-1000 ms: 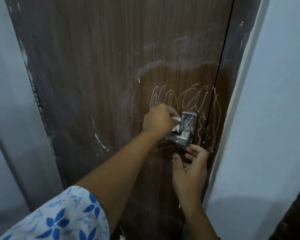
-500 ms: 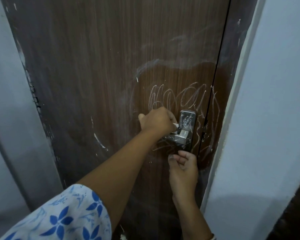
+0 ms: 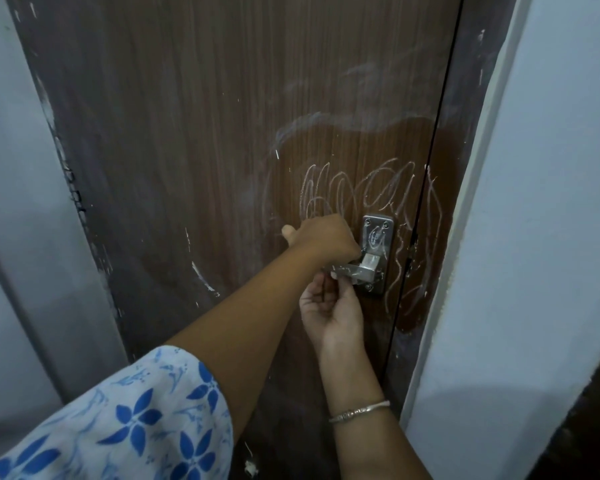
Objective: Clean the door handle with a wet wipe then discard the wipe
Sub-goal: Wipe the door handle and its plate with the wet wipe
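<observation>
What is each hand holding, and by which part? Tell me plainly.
The right hand pinches the door handle at the lever's free end, from below. The left hand is fisted by the lever's base; whatever its grip encloses is hidden.

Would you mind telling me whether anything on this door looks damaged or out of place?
Yes: white scribbles cover the door around the handle, with a pale smear above them, and paint along the door's left edge looks chipped. The handle itself seems intact.
</observation>
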Demonstrator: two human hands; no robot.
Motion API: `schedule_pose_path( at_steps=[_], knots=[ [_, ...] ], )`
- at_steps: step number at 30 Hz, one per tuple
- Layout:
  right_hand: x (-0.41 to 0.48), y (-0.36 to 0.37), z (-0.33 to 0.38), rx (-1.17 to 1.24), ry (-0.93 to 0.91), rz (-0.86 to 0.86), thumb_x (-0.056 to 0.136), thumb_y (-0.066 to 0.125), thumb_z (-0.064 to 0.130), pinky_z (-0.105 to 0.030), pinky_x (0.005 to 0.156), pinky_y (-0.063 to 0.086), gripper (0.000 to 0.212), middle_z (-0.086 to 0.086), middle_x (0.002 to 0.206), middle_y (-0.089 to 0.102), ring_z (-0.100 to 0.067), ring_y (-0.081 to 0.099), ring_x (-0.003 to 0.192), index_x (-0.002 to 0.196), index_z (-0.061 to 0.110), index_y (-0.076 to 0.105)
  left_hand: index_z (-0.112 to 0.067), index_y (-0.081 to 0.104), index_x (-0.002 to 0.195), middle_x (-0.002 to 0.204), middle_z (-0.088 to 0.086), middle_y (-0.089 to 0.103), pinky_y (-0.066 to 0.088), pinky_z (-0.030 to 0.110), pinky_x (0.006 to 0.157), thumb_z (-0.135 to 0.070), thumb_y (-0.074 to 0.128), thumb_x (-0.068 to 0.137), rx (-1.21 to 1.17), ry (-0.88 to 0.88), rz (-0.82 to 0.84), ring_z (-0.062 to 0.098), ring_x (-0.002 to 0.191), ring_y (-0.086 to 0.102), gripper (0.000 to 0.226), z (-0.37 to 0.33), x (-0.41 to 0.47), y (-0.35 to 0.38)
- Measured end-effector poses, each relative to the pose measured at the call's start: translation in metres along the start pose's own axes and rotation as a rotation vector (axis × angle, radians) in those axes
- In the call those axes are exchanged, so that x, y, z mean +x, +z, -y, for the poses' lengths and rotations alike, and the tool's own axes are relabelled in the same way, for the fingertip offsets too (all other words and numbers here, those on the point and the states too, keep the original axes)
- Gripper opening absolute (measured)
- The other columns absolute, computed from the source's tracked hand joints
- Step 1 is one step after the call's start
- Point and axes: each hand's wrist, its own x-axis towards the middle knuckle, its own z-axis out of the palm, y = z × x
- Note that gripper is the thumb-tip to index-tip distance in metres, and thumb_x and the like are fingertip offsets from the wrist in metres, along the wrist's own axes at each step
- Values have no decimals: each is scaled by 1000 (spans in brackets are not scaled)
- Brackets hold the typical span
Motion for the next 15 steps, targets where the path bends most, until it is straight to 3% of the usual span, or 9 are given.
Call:
schedule_pose_path(
  at_steps=[3,6,10,15],
  knots=[
    [5,0,1,43,-20,-38,86,60,9,-18,57,46,8,-5,80,59,-11,55,66,93,7,59,-17,62,65,81,2,65,26,55,99,-31,56,74,15,11,-21,25,98,56,18,0,-2,1],
    [8,-10,-1,38,-16,-77,86,63,17,-16,53,46,15,-3,81,58,-9,53,66,98,8,60,-15,57,55,67,2,61,36,52,97,-27,56,74,-84,23,-27,25,89,60,23,2,-5,1],
    [14,-16,2,23,16,-105,85,64,20,-17,58,40,14,0,75,55,-6,49,62,85,8,59,-14,70,73,78,1,69,39,48,96,-25,58,77,-145,23,-47,21,90,60,17,5,-7,-1],
    [18,-16,4,32,26,-102,84,66,22,-16,56,37,14,3,70,54,-3,47,58,83,10,59,-13,73,77,80,3,70,41,46,94,-23,59,79,-199,38,-106,19,91,61,17,8,-12,-4]
  ],
)
